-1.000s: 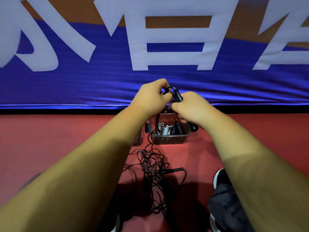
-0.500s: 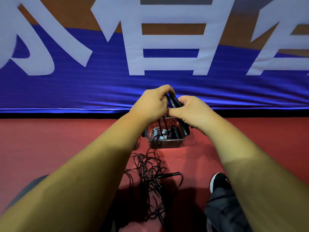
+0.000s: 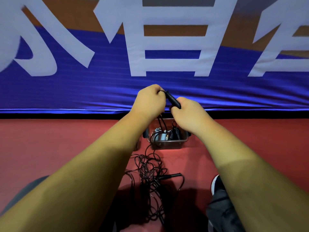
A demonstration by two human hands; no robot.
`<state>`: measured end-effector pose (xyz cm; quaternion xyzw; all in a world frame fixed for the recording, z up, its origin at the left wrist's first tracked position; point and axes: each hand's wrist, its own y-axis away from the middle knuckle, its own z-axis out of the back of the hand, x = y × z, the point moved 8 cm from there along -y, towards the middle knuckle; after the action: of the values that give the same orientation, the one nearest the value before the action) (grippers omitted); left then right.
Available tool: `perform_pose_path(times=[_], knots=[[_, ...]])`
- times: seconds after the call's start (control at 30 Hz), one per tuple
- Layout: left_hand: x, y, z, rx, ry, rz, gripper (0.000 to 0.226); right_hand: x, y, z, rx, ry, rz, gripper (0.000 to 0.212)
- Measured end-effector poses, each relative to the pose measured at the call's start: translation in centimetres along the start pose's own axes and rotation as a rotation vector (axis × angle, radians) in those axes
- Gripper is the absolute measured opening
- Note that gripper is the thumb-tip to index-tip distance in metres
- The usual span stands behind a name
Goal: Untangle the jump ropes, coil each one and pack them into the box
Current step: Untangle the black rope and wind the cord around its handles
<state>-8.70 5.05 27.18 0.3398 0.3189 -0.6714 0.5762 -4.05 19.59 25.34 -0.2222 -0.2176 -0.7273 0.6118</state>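
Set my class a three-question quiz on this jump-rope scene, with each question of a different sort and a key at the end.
1. True or false: the box is empty.
2. The right hand grips: A) a ball, B) a black handle, C) a towel.
3. Fill in: the tangled ropes lie on the ____ floor.
Key: 1 false; 2 B; 3 red.

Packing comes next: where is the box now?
Head view, centre: the box sits on the red floor below the left hand and right hand, beyond the tangled ropes.
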Motion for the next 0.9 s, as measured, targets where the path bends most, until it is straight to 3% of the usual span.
perform_pose_path(times=[0.1, 0.2, 0.37, 0.57, 0.7, 0.9], knots=[[0.5, -0.2, -0.1, 0.118, 0.263, 0.12, 0.016, 0.2, 0.0, 0.2, -0.033, -0.066, -0.029, 0.019], [0.6, 0.1, -0.6, 0.367, 0.534, 0.168, 0.01, 0.3, -0.1, 0.8, -0.062, -0.139, -0.069, 0.019], [1.4, 0.7, -0.4, 0.572, 0.574, 0.109, 0.025, 0.3, -0.2, 1.4, -0.106, -0.284, -0.111, 0.029], [-0.1, 0.7, 1.1, 0.53, 0.418, -0.072, 0.023, 0.7, -0.1, 0.8, -0.069, -0.492, -0.134, 0.013], [-1.3, 0.6, 1.8, 0.442, 0.459, -0.152, 0.026, 1.1, 0.3, 0.6, 0.026, -0.553, -0.131, 0.013], [-1.9, 0.1, 1.3, 0.388, 0.737, -0.001, 0.036, 1.4, 0.3, 0.3, 0.075, -0.506, -0.088, 0.01]])
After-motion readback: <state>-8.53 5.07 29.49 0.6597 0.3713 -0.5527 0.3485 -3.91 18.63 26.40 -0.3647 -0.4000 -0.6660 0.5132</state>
